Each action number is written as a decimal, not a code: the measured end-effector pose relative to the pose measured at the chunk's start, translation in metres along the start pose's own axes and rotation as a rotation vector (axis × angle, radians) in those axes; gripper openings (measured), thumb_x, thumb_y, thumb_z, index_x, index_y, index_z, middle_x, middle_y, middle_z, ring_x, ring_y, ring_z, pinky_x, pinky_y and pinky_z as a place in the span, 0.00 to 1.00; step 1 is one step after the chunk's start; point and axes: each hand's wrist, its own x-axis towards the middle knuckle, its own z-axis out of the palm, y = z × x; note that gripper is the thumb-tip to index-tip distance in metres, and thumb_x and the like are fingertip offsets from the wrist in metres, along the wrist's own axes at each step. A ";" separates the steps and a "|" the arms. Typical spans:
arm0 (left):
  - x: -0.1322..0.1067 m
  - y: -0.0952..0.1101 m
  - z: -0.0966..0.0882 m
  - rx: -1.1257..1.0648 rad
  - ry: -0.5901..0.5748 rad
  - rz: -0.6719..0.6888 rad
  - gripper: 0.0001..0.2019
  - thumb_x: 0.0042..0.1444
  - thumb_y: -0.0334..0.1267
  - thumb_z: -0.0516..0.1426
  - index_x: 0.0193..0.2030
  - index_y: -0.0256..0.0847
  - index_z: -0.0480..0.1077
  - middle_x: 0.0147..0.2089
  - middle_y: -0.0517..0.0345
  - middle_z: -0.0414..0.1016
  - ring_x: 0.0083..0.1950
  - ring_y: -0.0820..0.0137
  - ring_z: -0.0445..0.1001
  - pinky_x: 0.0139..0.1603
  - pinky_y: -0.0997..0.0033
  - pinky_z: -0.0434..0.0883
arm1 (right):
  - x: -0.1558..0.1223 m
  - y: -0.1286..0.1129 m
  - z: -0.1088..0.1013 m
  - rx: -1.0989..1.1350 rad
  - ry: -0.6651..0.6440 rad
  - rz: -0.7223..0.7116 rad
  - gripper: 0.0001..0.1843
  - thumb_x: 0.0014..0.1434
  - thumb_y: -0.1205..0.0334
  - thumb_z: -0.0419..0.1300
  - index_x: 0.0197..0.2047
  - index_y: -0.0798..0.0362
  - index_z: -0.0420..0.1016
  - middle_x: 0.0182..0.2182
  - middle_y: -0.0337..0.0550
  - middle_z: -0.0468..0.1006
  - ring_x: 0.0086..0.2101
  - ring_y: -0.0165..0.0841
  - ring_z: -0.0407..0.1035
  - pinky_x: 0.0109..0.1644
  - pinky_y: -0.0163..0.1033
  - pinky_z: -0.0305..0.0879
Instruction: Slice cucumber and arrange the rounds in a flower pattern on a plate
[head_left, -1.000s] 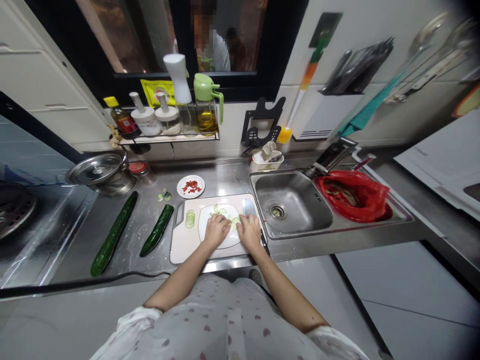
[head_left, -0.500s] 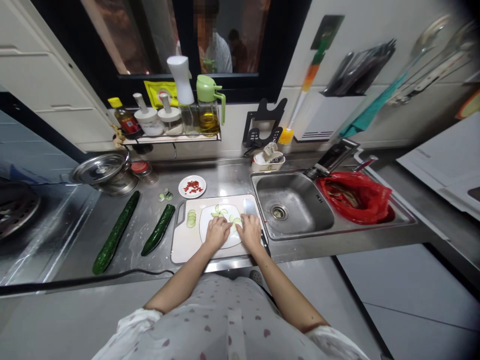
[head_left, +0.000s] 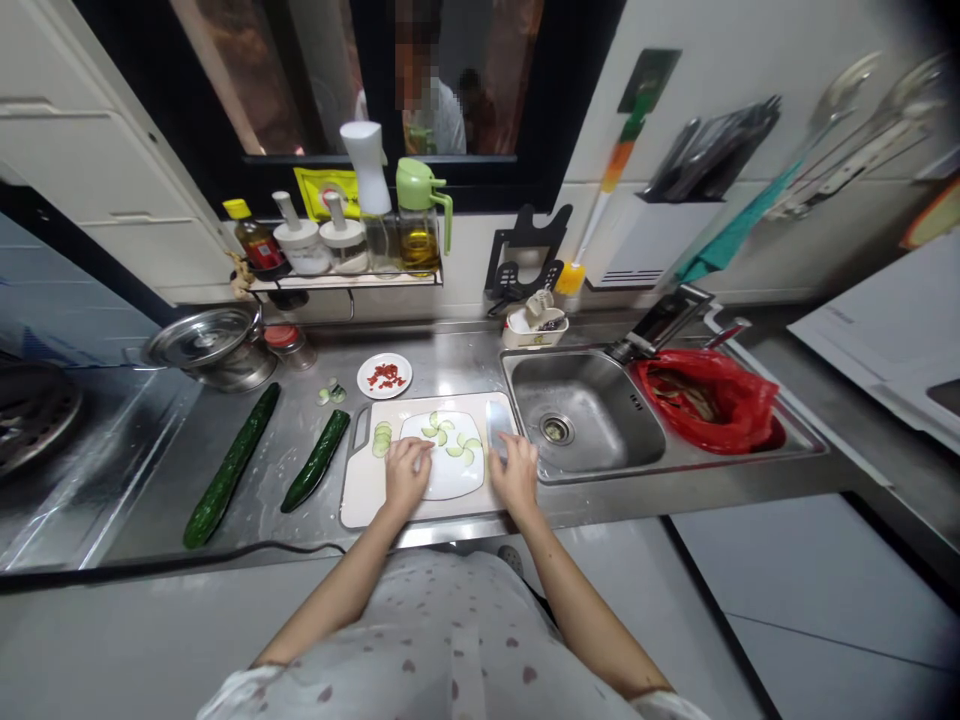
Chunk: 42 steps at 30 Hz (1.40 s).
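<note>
A white plate [head_left: 450,478] with several thin cucumber slices [head_left: 452,436] fanned along its far side sits on a white cutting board [head_left: 364,490]. My left hand [head_left: 405,475] rests on the plate's left rim with its fingers curled over the edge. My right hand [head_left: 516,470] lies to the right of the plate, fingers stretched toward the blade of a knife [head_left: 496,422] that lies on the board's right side; the handle is hidden under the hand. A small stack of slices [head_left: 382,438] sits on the board left of the plate.
A half cucumber [head_left: 316,460] and a whole cucumber [head_left: 231,465] lie on the steel counter at left. A small dish of red chili [head_left: 384,376] stands behind the board. The sink [head_left: 592,425] and a red bag [head_left: 709,398] are at right, a pot lid [head_left: 202,338] at left.
Both hands have drawn apart from the middle of the plate: the left to its left rim, the right onto the knife at the board's right side. More slices now show.
</note>
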 end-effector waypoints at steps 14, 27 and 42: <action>-0.034 -0.052 -0.047 0.138 0.111 -0.355 0.12 0.58 0.39 0.53 0.45 0.45 0.75 0.48 0.53 0.76 0.52 0.59 0.70 0.55 0.58 0.64 | -0.019 0.005 0.002 0.071 0.022 0.006 0.18 0.62 0.56 0.50 0.50 0.53 0.74 0.44 0.51 0.72 0.46 0.43 0.61 0.52 0.49 0.59; -0.011 -0.055 -0.047 0.328 0.033 -0.518 0.16 0.58 0.48 0.53 0.47 0.44 0.74 0.44 0.49 0.76 0.49 0.53 0.69 0.52 0.50 0.59 | -0.016 0.007 0.004 0.102 0.074 -0.027 0.19 0.63 0.53 0.49 0.47 0.53 0.75 0.42 0.51 0.72 0.46 0.43 0.62 0.53 0.50 0.59; 0.004 -0.056 -0.038 0.393 0.008 -0.527 0.14 0.56 0.50 0.55 0.42 0.45 0.73 0.45 0.48 0.75 0.50 0.53 0.69 0.51 0.52 0.59 | -0.026 0.009 0.006 0.143 0.072 -0.012 0.19 0.63 0.52 0.50 0.46 0.52 0.76 0.41 0.51 0.73 0.45 0.43 0.63 0.52 0.49 0.60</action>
